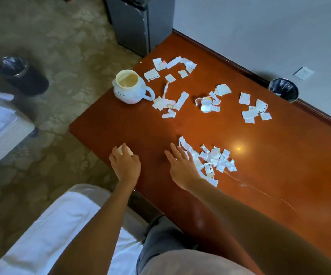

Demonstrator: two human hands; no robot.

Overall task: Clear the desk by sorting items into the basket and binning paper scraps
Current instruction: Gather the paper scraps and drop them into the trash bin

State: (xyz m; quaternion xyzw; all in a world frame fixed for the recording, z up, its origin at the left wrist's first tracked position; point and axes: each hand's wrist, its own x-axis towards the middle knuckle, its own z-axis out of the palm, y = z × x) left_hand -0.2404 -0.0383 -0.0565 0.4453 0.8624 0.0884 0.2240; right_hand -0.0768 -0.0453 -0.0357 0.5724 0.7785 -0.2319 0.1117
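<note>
Step in hand: gathering paper scraps off the counter (pixel 140 132); this looks like the binning half of the task, with most of it left to do.
Left hand (pixel 125 163): curled closed around a small wad of scraps (pixel 123 149), at the counter's near edge.
Right hand (pixel 182 165): fingers spread flat, palm down, touching the nearest scrap pile (pixel 212 159) just to its right.
Other scraps: three loose clusters lie well beyond both hands, one beside a white mug (pixel 129 87).
Look of the scraps: torn white slips, creased and curled, some with dark print; light and easily scattered.
Next move: probably rake the near pile together and pinch it up.
Bins: one bin (pixel 283 89) far beyond the right hand, a floor bin (pixel 20 75) far left of the left hand.
Basket: not visible.
</note>
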